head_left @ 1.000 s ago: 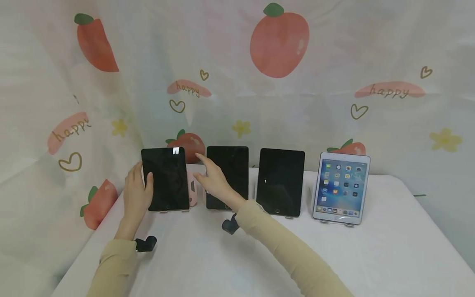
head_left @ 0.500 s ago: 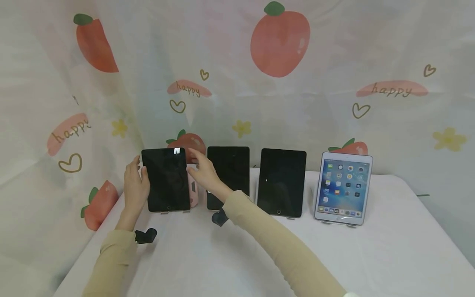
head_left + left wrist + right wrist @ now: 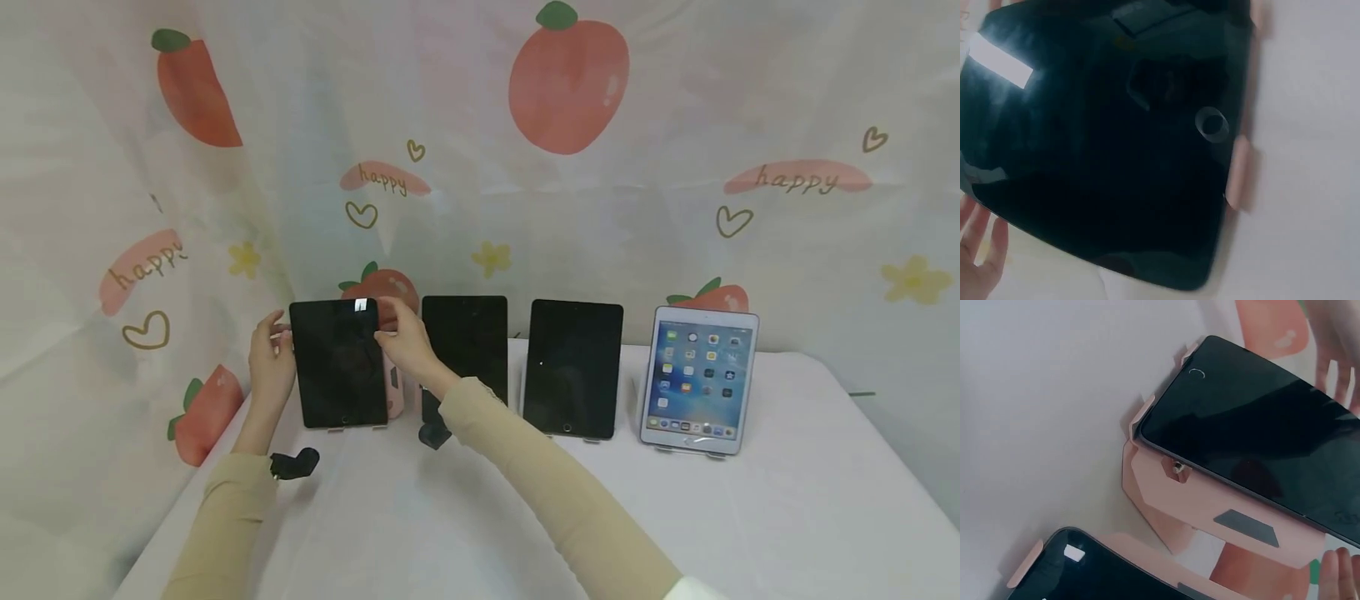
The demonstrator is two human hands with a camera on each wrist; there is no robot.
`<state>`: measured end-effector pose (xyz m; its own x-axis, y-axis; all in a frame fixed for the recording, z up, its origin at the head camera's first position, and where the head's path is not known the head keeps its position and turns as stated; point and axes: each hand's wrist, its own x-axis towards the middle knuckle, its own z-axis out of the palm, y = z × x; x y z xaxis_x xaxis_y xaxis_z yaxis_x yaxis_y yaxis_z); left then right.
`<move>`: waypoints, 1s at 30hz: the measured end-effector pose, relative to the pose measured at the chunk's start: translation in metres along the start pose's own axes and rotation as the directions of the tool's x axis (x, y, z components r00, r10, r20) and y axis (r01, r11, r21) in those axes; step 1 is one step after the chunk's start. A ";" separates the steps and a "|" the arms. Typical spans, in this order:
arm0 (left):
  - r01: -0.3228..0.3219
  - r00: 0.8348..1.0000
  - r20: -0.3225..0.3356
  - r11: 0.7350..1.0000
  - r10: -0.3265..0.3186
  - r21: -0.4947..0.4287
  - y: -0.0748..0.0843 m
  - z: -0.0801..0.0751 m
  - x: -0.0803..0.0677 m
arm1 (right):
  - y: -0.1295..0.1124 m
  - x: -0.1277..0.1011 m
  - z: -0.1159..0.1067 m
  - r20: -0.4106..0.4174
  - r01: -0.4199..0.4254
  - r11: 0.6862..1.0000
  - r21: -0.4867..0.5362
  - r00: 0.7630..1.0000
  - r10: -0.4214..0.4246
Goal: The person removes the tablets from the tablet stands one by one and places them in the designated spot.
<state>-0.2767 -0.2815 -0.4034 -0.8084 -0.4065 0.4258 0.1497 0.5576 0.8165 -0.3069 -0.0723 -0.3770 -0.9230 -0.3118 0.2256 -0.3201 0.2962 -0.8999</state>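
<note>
Four tablets stand in a row on small stands on a white table (image 3: 787, 517). The leftmost tablet (image 3: 339, 363) (image 3: 1104, 144) (image 3: 1254, 425) is dark and leans on a pink stand (image 3: 394, 388) (image 3: 1204, 506). My left hand (image 3: 276, 332) is at its upper left edge, fingers (image 3: 982, 250) straight and just beside the frame. My right hand (image 3: 386, 323) reaches across and pinches its upper right edge, thumb on the front and fingers behind. The second tablet (image 3: 468, 346) and third tablet (image 3: 573, 367) are dark; the fourth tablet (image 3: 701, 379) shows a lit home screen.
A curtain (image 3: 570, 192) printed with peaches, hearts and "happy" hangs close behind the table and wraps round the left side. Bare white tabletop lies in front of the tablets. Part of the second tablet (image 3: 1085, 569) on its own pink stand shows in the right wrist view.
My right hand moved left from the second tablet to the leftmost tablet's upper right edge. My left hand slid up that tablet's left edge and its thumb left the screen.
</note>
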 end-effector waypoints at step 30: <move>0.238 0.971 0.020 0.946 -0.239 -0.219 0.003 0.004 0.012 | 0.010 0.009 0.012 -0.098 -0.005 0.998 0.065 0.995 0.011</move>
<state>-0.2883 -0.2819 -0.3973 -0.8320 -0.5134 0.2102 0.0743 0.2724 0.9593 -0.3160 -0.0825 -0.3884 -0.9430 -0.2182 0.2514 -0.3012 0.2379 -0.9234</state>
